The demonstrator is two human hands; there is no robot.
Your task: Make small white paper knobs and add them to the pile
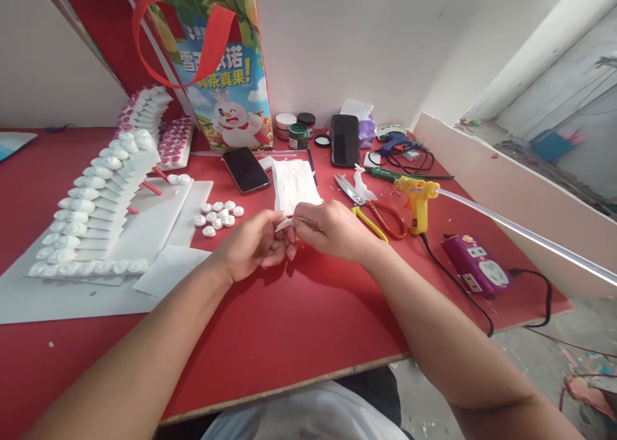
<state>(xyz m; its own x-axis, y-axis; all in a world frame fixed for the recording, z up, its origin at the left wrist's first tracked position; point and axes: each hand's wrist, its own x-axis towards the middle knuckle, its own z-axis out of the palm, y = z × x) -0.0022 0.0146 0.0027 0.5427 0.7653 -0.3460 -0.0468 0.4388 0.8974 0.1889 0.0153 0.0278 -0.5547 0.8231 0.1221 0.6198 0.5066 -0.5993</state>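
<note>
Over the red table, my left hand point(255, 244) is closed with its fingertips around a small white paper strip point(284, 223). My right hand point(332, 229) pinches the same strip from the other side, its fingers partly hidden behind its knuckles. Just beyond my hands lies a stack of white tissue-like paper point(295, 184). To the left of my left hand is a group of small white rolled rosettes point(216, 218). Further left stands a curved stepped white piece point(103, 196) edged with similar rosettes, on a white board point(159, 225).
Scissors point(371, 210) and a yellow glue gun point(417, 202) with a long clear stick lie right of my hands, near a purple power strip point(475, 263) with cords. Behind are two phones point(245, 169), paint jars point(297, 135) and a tall printed bag point(226, 74).
</note>
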